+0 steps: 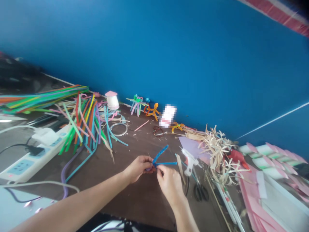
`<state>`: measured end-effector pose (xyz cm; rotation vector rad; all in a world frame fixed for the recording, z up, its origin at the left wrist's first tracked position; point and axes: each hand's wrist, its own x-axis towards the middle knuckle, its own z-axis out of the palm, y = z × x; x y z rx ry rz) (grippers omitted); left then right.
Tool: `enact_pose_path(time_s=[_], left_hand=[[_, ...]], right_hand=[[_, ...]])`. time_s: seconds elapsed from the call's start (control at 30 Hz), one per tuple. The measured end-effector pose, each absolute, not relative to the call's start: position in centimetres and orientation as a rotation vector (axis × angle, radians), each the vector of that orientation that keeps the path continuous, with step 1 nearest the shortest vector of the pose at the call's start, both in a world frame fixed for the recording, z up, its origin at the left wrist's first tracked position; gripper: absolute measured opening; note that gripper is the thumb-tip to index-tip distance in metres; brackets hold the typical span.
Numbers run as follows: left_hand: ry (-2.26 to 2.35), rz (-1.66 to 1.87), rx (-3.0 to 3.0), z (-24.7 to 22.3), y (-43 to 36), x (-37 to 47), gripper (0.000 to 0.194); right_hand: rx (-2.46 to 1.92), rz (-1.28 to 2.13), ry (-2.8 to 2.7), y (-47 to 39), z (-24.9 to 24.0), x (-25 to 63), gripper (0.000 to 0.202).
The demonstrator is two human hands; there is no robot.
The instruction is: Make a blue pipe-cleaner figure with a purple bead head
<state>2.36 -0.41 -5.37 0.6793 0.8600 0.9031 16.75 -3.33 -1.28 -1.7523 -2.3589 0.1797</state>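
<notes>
Near the middle of the dark table, a blue pipe cleaner [161,154] spreads into a V, one leg pointing up and right, the other lying out to the right. My left hand [141,168] pinches it at the base of the V, where a small purple bit shows between the fingers. Close against it, my right hand [169,180] has thumb and forefinger closed on the lower leg beside the joint. Both hands are held just above the tabletop, and the fingertips partly hide the join.
Left are a power strip [21,166] and bundled pipe cleaners [84,122]. A white cup [112,101] and pipe-cleaner figures [152,111] stand by the blue wall. Right are a glue gun [190,161], scissors [201,192], pale paper flowers [216,145] and pink sheets [252,196].
</notes>
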Motion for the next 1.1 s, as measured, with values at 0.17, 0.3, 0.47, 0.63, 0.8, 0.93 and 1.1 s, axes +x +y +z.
enact_pose_path(time_s=[0.17, 0.3, 0.47, 0.63, 0.8, 0.93, 1.1], left_hand=[[0.871, 0.879, 0.704, -5.1, -0.4, 2.4, 0.013], [0.857, 0.858, 0.72, -5.1, -0.4, 2.3, 0.014], [0.863, 0.821, 0.729, -5.1, -0.4, 2.1, 0.011], [0.869, 0.797, 0.715, -4.7, -0.3, 2.1, 0.01], [0.927, 0.787, 0.731, -4.6, -0.4, 2.2, 0.01], [0.966, 0.795, 0.76, -4.7, -0.5, 2.5, 0.012], [1.006, 0.805, 0.776, -4.8, -0.5, 2.6, 0.012]], right_hand=[[-1.755, 0.158, -2.424, -3.5, -0.8, 16.6, 0.018], [-1.771, 0.168, -2.473, -3.4, -0.5, 16.5, 0.018], [-1.796, 0.16, -2.496, -3.3, -0.2, 16.4, 0.019], [-1.782, 0.166, -2.48, -3.5, -0.4, 16.3, 0.018], [-1.774, 0.134, -2.505, -3.6, -0.5, 16.3, 0.017], [-1.792, 0.11, -2.551, -3.6, -0.3, 16.3, 0.017], [-1.772, 0.081, -2.576, -3.7, 0.2, 16.3, 0.017]])
